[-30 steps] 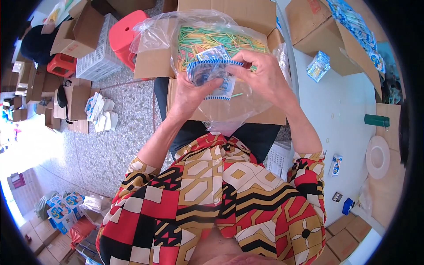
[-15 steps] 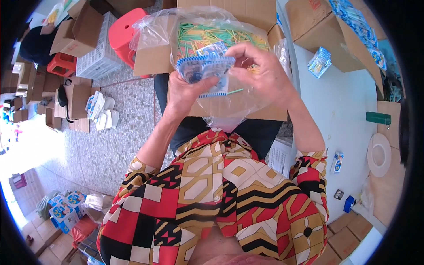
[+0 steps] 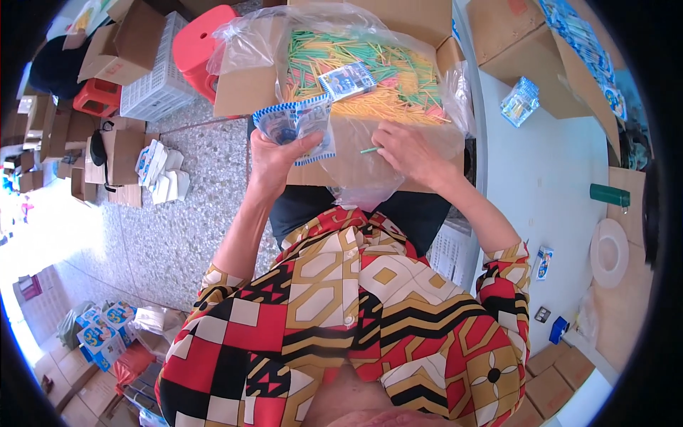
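The left hand (image 3: pixel 274 153) holds a small clear packet (image 3: pixel 295 124) with blue-and-white checkered edging, fingers closed around its lower part. The right hand (image 3: pixel 409 153) pinches one green stick (image 3: pixel 369 150) between thumb and fingertips, just beside the packet. The stick appears light, thin and easily bent; grip it near one end. The packet film appears soft and slippery; hold it by its edge. Beyond the hands, an open cardboard box (image 3: pixel 341 153) lined with clear plastic holds green, yellow and pink sticks (image 3: pixel 370 75); another blue-and-white packet (image 3: pixel 347 78) lies on them. To the right, a white desk (image 3: pixel 548 185) carries a small clear packet bundle (image 3: pixel 521 101) and a green cylinder (image 3: pixel 609 194).
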A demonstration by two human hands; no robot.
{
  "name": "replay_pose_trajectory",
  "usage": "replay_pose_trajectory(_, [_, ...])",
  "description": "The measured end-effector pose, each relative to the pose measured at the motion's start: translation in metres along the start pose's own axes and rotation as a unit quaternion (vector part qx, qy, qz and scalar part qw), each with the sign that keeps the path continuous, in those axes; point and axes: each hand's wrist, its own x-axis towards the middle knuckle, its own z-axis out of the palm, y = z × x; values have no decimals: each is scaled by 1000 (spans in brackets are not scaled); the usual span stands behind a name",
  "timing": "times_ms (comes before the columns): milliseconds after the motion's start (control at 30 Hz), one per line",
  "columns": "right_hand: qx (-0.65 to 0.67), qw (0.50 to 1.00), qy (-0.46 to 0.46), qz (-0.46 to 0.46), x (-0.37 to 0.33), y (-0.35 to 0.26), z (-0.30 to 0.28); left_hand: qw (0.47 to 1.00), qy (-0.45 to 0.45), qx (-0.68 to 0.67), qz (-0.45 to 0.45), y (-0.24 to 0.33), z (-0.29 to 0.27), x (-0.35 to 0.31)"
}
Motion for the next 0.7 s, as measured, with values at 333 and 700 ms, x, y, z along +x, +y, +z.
replay_pose_trajectory(333, [118, 988, 49, 87, 59, 31, -31, 999, 8, -39, -19, -2, -5, 2])
replay_pose_trajectory(700, [-17, 985, 153, 83, 152, 113, 4, 998, 4, -33, -59, 2, -4, 9])
